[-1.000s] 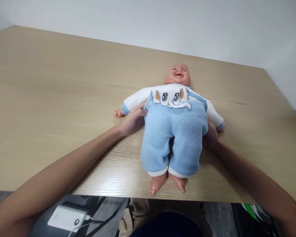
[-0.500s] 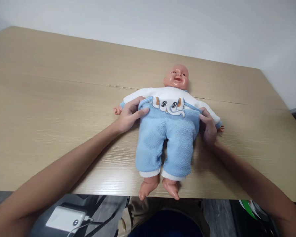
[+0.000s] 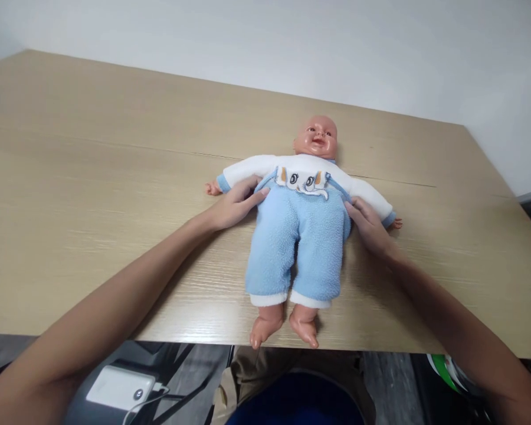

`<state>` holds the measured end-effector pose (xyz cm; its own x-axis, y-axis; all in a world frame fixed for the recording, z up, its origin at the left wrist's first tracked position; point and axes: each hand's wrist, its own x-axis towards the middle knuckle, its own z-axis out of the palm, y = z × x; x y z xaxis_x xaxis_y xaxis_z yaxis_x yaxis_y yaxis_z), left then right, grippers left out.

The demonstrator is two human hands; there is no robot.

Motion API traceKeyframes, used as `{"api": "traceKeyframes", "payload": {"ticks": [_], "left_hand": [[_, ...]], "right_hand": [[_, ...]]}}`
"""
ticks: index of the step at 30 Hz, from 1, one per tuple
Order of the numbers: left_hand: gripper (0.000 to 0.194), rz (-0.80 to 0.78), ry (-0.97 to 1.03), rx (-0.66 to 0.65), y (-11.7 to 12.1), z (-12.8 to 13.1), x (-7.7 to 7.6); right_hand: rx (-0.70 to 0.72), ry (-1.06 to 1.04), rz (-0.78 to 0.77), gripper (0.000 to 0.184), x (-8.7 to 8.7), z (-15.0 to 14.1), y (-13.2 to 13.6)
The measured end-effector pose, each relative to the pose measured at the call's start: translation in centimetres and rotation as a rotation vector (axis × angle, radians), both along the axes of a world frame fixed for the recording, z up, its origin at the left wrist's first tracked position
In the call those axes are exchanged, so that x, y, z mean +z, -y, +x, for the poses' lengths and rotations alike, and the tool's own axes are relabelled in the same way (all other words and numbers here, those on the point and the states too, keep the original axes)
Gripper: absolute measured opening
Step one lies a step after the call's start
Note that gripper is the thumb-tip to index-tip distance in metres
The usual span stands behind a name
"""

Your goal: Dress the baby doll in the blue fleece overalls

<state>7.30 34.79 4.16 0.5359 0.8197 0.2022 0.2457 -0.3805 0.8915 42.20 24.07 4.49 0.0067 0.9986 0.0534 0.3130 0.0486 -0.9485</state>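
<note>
Clamped on the side edge of the light-blue fleece overalls (image 3: 296, 242), the grip of my left hand (image 3: 235, 205) has its thumb on top of the fabric, near the thin blue strap. On the opposite side, my right hand (image 3: 368, 223) has its grip together on the other edge, fingertips at the waist. I see the bald, pink plastic baby doll (image 3: 316, 137) wearing them over a white long-sleeved top (image 3: 241, 171), lying face up on the pale wood-grain tabletop (image 3: 92, 206), its bare feet at the near edge. Below that edge, a white rectangular power bank (image 3: 118, 388) has a white cable (image 3: 147, 402) plugged in.
</note>
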Motion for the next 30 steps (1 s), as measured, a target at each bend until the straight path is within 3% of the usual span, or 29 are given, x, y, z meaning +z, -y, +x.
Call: {"api": "traceKeyframes", "payload": {"ticks": [3, 5, 8, 12, 17, 25, 30], "left_hand": [[0.056, 0.006, -0.029, 0.007, 0.4, -0.3, -0.1], [0.056, -0.079, 0.034, 0.033, 1.0, 0.4, -0.2], [0.059, -0.298, 0.277, 0.085, 2.3, 2.1, -0.4], [0.066, -0.480, 0.522, 0.112, 3.4, 4.1, -0.7], [0.066, -0.465, 0.524, 0.110, 2.8, 4.2, -1.1], [0.058, -0.283, 0.383, -0.004, 0.8, 2.9, -0.8], [0.053, -0.301, 0.485, 0.109, 0.4, 2.9, -0.8]], "right_hand": [[-0.011, 0.019, 0.018, 0.046, -0.2, 0.0, 0.8], [-0.019, -0.107, -0.014, 0.041, -0.5, -0.6, 0.7], [-0.051, -0.341, -0.074, 0.039, -1.1, -1.5, 0.0], [-0.094, -0.445, -0.063, 0.033, -1.4, -1.8, -0.9], [-0.068, -0.401, -0.009, 0.035, -1.6, -1.5, -1.5], [-0.069, -0.368, 0.017, 0.033, -1.1, -1.6, -1.8], [-0.110, -0.305, 0.020, 0.034, -0.8, -1.4, -1.5]]}}
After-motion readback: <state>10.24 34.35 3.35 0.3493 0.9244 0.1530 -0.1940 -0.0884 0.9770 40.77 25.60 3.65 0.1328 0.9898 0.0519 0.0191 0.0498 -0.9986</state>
